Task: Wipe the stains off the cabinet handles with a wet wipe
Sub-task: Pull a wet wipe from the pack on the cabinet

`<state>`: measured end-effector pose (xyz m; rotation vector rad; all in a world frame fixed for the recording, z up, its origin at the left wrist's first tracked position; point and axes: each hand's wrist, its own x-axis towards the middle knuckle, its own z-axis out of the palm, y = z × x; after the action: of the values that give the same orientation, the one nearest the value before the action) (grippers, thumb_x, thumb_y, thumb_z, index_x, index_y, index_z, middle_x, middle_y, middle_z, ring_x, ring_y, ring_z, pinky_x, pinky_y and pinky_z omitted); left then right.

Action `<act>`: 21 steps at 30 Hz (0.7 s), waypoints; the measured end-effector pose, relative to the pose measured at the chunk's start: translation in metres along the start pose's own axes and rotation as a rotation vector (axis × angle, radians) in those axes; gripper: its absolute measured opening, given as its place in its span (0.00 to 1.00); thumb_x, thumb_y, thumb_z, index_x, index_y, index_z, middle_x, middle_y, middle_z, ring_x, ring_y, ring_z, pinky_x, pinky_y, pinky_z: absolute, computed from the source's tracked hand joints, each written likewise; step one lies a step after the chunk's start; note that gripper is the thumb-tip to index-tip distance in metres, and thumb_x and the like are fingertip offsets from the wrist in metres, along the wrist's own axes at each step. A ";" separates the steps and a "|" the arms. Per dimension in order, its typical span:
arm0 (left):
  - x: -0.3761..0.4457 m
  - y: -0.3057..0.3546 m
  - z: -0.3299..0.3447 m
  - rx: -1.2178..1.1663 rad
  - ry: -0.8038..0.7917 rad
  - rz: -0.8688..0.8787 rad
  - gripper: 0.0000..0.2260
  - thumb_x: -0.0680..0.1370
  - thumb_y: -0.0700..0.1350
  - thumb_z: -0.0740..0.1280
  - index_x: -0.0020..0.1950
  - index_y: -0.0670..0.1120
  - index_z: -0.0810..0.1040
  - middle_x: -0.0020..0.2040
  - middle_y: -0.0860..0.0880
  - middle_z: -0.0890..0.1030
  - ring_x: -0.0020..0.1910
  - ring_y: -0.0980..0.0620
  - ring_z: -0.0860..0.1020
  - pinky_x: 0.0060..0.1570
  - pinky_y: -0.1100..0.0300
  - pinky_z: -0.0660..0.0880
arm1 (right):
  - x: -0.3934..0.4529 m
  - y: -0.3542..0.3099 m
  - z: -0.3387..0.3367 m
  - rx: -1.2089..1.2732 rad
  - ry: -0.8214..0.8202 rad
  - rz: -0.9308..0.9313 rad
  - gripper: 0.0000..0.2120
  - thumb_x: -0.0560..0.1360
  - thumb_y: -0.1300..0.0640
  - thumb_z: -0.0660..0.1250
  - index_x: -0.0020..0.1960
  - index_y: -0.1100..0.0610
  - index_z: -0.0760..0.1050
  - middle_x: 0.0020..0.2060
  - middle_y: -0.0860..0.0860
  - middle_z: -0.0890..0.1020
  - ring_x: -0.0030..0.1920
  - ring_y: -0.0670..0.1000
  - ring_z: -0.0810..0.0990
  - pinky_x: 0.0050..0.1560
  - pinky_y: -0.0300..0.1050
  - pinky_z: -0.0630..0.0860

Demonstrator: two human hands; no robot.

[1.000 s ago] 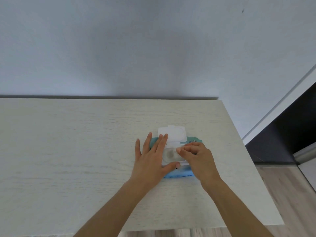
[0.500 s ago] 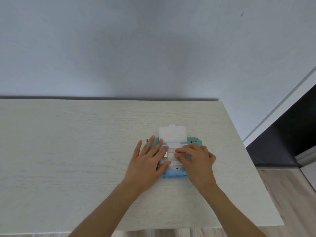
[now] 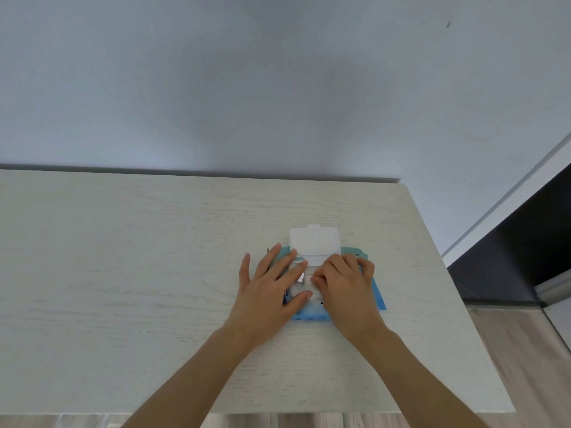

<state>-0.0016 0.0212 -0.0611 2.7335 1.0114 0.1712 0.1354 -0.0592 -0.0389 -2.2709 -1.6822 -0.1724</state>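
Note:
A blue and teal wet wipe pack lies flat on the pale wooden cabinet top, right of centre. Its white flip lid stands open toward the wall. My left hand rests flat on the pack's left half, fingers spread, pressing it down. My right hand is curled over the pack's opening, its fingertips pinching at the white wipe in the dispenser hole. The cabinet handles are out of view.
A plain grey wall rises behind the cabinet. The cabinet's right edge drops to a wooden floor. A dark doorway with a white frame lies to the right.
My right hand has slid from the pack's upper right down over the opening and curled its fingers on the wipe. My left hand has shifted slightly lower on the pack.

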 end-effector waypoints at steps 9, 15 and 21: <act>0.000 0.000 -0.004 -0.056 0.044 0.002 0.28 0.76 0.66 0.48 0.75 0.61 0.56 0.76 0.62 0.52 0.71 0.65 0.33 0.69 0.51 0.28 | 0.006 0.010 -0.004 0.464 -0.125 0.219 0.07 0.80 0.62 0.57 0.44 0.54 0.68 0.44 0.48 0.72 0.47 0.48 0.68 0.54 0.43 0.65; -0.002 0.001 -0.002 -0.085 0.052 0.004 0.28 0.76 0.66 0.50 0.76 0.60 0.56 0.76 0.62 0.52 0.70 0.66 0.32 0.70 0.52 0.28 | 0.002 0.009 -0.003 0.462 -0.137 0.173 0.03 0.77 0.52 0.65 0.48 0.48 0.71 0.46 0.43 0.74 0.51 0.44 0.69 0.54 0.36 0.55; -0.001 0.002 -0.002 -0.128 0.072 -0.010 0.28 0.75 0.66 0.52 0.75 0.60 0.59 0.75 0.63 0.55 0.70 0.67 0.34 0.70 0.53 0.29 | 0.006 0.005 -0.001 0.609 -0.034 0.307 0.08 0.76 0.56 0.66 0.39 0.50 0.72 0.37 0.43 0.75 0.44 0.46 0.74 0.55 0.43 0.64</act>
<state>-0.0015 0.0188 -0.0584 2.6234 0.9955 0.3231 0.1422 -0.0551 -0.0370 -2.0157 -1.1597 0.3957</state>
